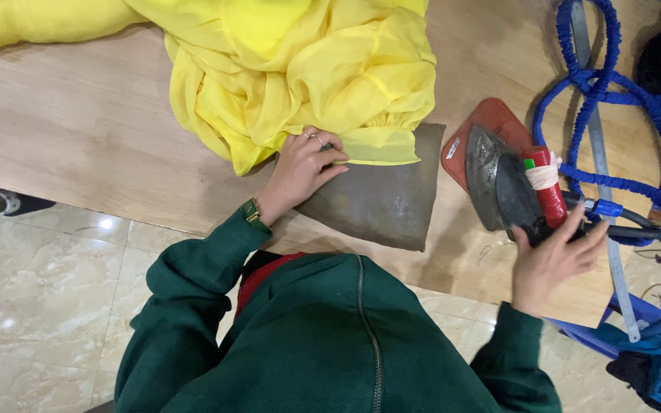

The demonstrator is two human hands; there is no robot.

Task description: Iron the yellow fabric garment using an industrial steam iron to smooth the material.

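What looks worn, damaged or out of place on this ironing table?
The iron, tipped on its side on the red rest, has string wound round its red handle, like a makeshift repair. The grey pad looks stained and sits askew.

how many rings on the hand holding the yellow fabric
2 rings, side by side on neighbouring fingers of the left hand pressing the yellow fabric; tucked fingers may hide more.

One yellow cloth (300,69), one grey pressing pad (380,200), one iron (510,187) — one red rest (477,131), one blue hose (613,99), two hands.
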